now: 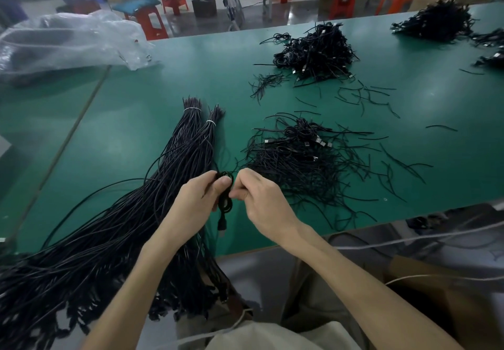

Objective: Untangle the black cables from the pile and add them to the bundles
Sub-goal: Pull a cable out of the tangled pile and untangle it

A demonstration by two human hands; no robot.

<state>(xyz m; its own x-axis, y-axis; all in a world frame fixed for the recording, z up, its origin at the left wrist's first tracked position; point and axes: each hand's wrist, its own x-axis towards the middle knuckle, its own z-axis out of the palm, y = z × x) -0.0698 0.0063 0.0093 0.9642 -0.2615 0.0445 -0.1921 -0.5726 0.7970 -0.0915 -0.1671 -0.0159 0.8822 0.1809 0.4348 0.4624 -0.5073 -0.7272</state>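
A small coiled black cable (225, 203) hangs between my two hands above the green table's near edge, its plug dangling down. My left hand (197, 199) grips the coil from the left with the thumb on top. From the right, my right hand (259, 197) pinches the same coil with its fingers closed. Just right of my hands lies the loose pile of tangled black cables (302, 164). To the left lie two long bundles (188, 142) of straight black cables, each tied with a white band near the far end and spilling over the table's near edge.
A larger heap of coiled cables (319, 49) sits farther back, another heap (436, 22) at the far right. Short black ties (362, 96) are scattered on the green table (136, 120). Clear plastic bags (68, 39) lie at the far left. Red stools stand beyond the table.
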